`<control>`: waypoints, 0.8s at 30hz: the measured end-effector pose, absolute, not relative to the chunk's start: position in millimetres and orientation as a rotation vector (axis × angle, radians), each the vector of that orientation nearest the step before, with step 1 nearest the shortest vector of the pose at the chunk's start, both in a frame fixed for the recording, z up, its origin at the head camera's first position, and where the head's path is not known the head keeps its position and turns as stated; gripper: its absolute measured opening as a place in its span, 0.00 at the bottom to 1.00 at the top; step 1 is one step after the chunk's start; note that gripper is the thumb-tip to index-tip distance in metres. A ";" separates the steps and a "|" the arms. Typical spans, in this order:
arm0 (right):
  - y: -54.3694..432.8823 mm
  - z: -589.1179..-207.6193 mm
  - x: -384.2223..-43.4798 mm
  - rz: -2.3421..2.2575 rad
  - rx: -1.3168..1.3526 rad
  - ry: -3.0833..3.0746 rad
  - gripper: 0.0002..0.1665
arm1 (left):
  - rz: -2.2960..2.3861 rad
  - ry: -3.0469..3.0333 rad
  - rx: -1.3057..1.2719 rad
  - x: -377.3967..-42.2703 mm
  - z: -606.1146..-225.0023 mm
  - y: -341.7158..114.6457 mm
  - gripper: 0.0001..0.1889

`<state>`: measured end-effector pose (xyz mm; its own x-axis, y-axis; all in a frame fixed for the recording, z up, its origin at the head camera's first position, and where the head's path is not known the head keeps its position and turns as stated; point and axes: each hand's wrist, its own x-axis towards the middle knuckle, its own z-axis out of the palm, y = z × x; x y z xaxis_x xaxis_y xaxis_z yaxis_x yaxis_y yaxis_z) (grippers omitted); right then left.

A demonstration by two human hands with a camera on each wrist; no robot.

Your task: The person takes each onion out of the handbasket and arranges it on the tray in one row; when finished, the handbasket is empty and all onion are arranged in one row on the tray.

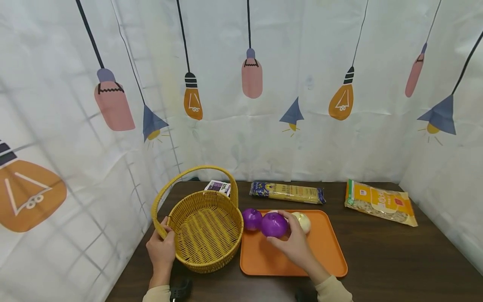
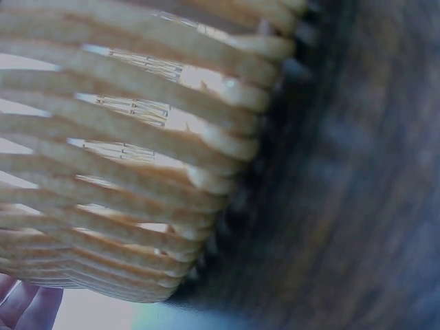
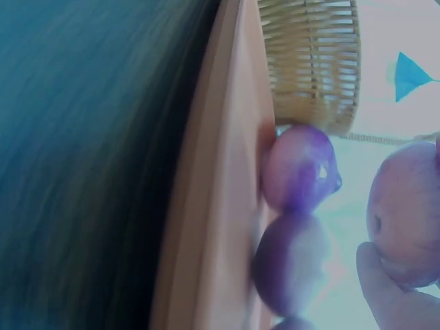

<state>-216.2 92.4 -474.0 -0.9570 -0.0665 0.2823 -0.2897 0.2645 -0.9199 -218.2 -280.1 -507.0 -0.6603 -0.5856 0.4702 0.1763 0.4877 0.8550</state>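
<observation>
My left hand (image 1: 162,245) grips the yellow woven basket (image 1: 205,262) at the left foot of its tall handle; nothing lies inside it. In the left wrist view the basket's slatted wall (image 2: 137,137) fills the left, with fingertips (image 2: 34,309) below. My right hand (image 1: 294,243) holds a purple onion (image 1: 273,225) between thumb and fingers over the orange tray (image 1: 271,260). In the right wrist view this held onion (image 3: 405,213) is raised off the tray. Another purple onion (image 1: 252,219) sits at the tray's back left, and a pale onion (image 1: 303,222) is partly behind my hand.
Behind the tray lies a long pack of noodles (image 1: 288,193). An orange and yellow bag (image 1: 381,202) lies at the back right. A white and purple packet (image 1: 219,187) shows behind the basket. A printed curtain (image 1: 226,138) encloses the dark table (image 1: 396,256).
</observation>
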 end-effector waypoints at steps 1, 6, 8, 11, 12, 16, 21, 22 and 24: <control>94.8 -474.9 -216.3 1.773 0.331 -2.344 0.47 | -1.242 -1.953 0.338 -218.3 -507.0 -280.0 0.09; 107.1 -477.5 -215.6 1.759 0.277 -2.352 0.47 | -1.247 -1.954 0.333 -219.0 -506.8 -279.9 0.08; 111.8 -477.4 -214.2 1.757 0.256 -2.349 0.47 | -1.252 -1.954 0.331 -218.6 -506.7 -279.6 0.08; 118.6 -477.4 -212.1 1.723 0.237 -2.356 0.47 | -1.256 -1.951 0.331 -218.4 -506.9 -279.7 0.08; 120.9 -477.8 -211.7 1.710 0.233 -2.360 0.47 | -1.257 -1.951 0.331 -218.4 -507.1 -279.7 0.08; 130.8 -480.4 -213.0 1.669 0.197 -2.382 0.50 | -1.256 -1.952 0.332 -218.6 -507.5 -280.3 0.08; 143.7 -482.1 -218.3 1.622 0.103 -2.421 0.50 | -1.256 -1.953 0.338 -218.0 -507.0 -280.4 0.10; 146.1 -481.9 -218.7 1.613 0.089 -2.424 0.50 | -1.256 -1.953 0.340 -218.2 -507.1 -280.4 0.10; 150.1 -481.4 -219.8 1.614 0.071 -2.418 0.49 | -1.259 -1.954 0.338 -218.6 -507.1 -280.5 0.10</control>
<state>-219.8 150.1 -481.4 -0.9716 0.0886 0.2195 -0.1688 0.3912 -0.9047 -218.6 -280.5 -507.1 -0.6665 -0.5855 0.4614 0.1781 0.4759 0.8612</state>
